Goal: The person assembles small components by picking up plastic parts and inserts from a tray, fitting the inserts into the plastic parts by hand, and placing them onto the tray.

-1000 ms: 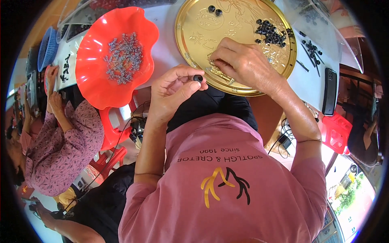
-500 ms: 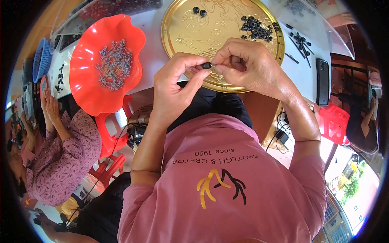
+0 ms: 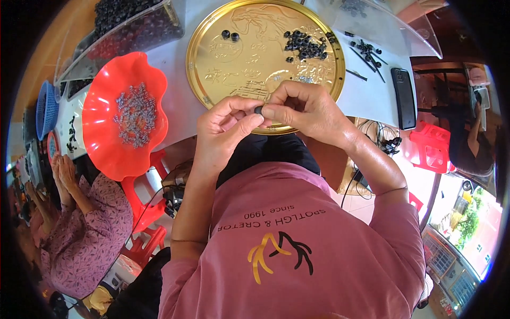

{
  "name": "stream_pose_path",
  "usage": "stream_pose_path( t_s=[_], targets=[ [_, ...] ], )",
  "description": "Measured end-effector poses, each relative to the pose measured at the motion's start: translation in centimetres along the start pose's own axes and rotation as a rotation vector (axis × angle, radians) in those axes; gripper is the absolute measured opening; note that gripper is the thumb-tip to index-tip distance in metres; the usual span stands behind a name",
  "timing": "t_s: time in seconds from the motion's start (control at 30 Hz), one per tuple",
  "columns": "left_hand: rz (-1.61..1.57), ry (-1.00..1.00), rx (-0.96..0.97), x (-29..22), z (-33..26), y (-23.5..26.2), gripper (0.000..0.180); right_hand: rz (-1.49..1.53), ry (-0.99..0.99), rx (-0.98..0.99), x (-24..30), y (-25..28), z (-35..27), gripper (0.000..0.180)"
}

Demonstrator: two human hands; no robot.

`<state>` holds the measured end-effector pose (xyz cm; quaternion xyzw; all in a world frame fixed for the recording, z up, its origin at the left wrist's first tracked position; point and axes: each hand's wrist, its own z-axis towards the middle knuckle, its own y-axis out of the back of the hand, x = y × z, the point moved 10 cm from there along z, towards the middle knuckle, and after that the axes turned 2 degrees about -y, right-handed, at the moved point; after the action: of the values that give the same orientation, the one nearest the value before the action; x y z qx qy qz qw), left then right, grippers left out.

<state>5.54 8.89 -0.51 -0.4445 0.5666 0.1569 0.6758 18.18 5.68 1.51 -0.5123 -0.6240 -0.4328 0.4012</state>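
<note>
Over the near rim of a round gold tray (image 3: pixel 202 80), both my hands meet at a small round black part (image 3: pixel 258 110). My left hand (image 3: pixel 226 127) pinches it between thumb and forefinger. The thumb of my right hand (image 3: pixel 308 114) presses against its right side, with the fingers curled behind. Whatever else those right fingers hold is hidden. A pile of similar black parts (image 3: pixel 305 45) lies on the tray's right side, with small silvery pieces below it. Two more black round parts (image 3: pixel 230 35) sit at the upper left of the tray.
A red wavy-edged bowl (image 3: pixel 98 122) with many small grey spring-like pieces stands left. Behind it is a clear bin (image 3: pixel 159 32) of black parts; a blue basket (image 3: pixel 47 109) is farther left. Black sticks (image 3: pixel 372 61) and a phone (image 3: pixel 404 98) lie right. Another person (image 3: pixel 87 234) sits at left.
The whole view has shifted, so the tray and bowl appear lower and more left. My right thumb has closed in against the black part, covering the small silvery piece seen between the hands before.
</note>
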Motion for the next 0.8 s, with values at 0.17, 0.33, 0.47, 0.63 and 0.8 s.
stream_pose_path(
  t_s=[0.17, 0.33, 0.47, 0.63, 0.8],
  targets=[
    [-0.132, 0.056, 0.108, 0.6, 0.3, -0.6, 0.021, -0.143, 0.208, -0.070, 1.2, 2.7, 0.3, 0.013],
    [-0.069, 0.037, 0.061, 0.7, 1.1, -0.1, 0.020, -0.697, 0.281, -0.374, 1.8, 8.1, 2.8, 0.018],
    [-0.034, 0.011, 0.001, 0.1, 1.4, 0.3, 0.018, -1.115, 0.293, -0.395, 1.3, 6.3, 4.0, 0.021],
    [0.019, -0.024, -0.056, -0.8, 1.5, 0.7, 0.021, -1.034, 0.339, -0.350, 2.3, 5.6, 4.3, 0.019],
    [0.003, -0.094, -0.053, -1.7, 1.9, 0.7, 0.020, -0.172, 0.120, -0.135, 0.7, 4.7, 3.4, 0.019]
  ],
)
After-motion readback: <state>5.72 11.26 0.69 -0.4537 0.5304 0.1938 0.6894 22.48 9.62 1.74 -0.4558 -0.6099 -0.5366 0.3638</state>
